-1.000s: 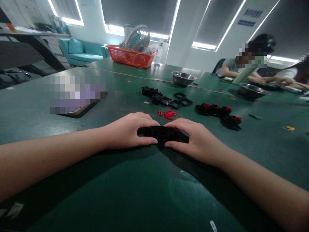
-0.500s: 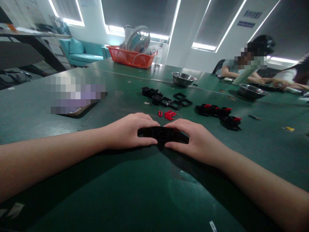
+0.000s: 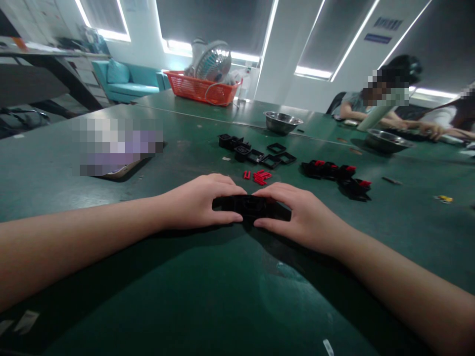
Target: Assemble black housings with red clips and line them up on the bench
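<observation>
Grip of left hand [image 3: 196,202] and right hand [image 3: 300,217] clamping black plastic part [image 3: 248,206] at its two ends on tabletop [image 3: 185,282], likely handling as light and stiff.

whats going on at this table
A person grips a black plastic part with both hands, the left hand on one end and the right hand on the other, low on the green table. Just beyond lie loose red pieces, a row of black frames and black parts with red bits. Other people sit at the far end.
</observation>
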### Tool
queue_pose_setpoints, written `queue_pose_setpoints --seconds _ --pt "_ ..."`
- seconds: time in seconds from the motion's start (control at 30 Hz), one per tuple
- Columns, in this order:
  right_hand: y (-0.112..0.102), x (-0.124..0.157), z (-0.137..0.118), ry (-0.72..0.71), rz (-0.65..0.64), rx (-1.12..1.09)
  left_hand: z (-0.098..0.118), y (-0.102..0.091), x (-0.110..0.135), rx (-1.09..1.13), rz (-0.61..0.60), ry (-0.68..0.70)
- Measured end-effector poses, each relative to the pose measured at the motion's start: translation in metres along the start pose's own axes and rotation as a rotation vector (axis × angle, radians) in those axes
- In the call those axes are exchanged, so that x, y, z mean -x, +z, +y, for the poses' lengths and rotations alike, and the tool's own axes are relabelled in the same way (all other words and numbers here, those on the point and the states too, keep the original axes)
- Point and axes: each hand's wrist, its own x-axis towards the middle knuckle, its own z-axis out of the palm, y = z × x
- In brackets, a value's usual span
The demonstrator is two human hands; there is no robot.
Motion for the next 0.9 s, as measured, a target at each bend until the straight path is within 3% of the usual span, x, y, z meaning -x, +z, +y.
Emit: queue_pose_setpoints --seconds 0.9 --pt "-0.0007 0.0003 -0.0001 -0.003 -0.004 -0.003 -0.0004 -0.0001 -0.0009 -0.002 -0.001 0.011"
